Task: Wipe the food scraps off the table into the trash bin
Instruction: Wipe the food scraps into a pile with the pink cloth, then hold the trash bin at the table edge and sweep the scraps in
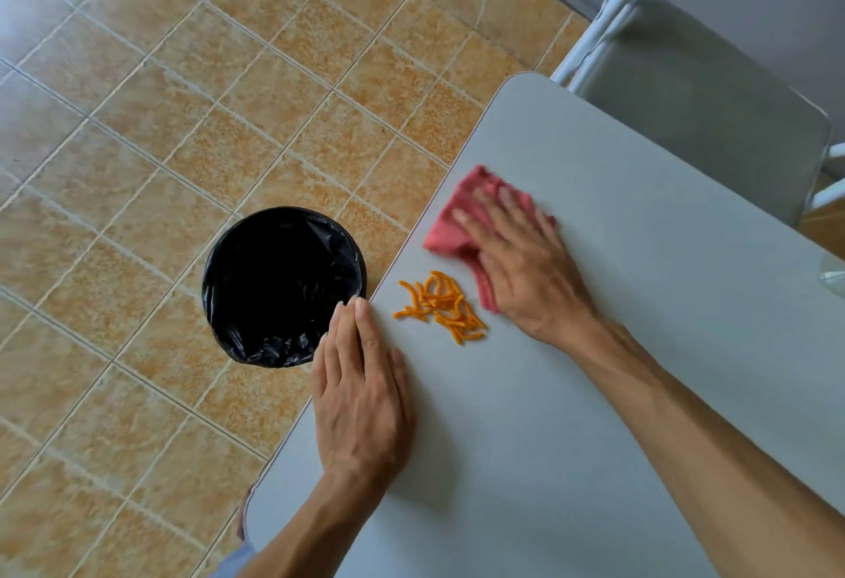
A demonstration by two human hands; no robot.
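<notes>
A small heap of orange food scraps lies on the grey table close to its left edge. My right hand presses flat on a pink cloth, just right of and beyond the scraps. My left hand rests flat on the table's left edge, fingers together, holding nothing, its fingertips near the rim of the bin. The trash bin, lined with a black bag, stands on the floor right beside the table edge, left of the scraps.
A grey folding chair with a white frame stands at the table's far side. A clear glass object shows partly at the right edge. Tan tiled floor surrounds the bin.
</notes>
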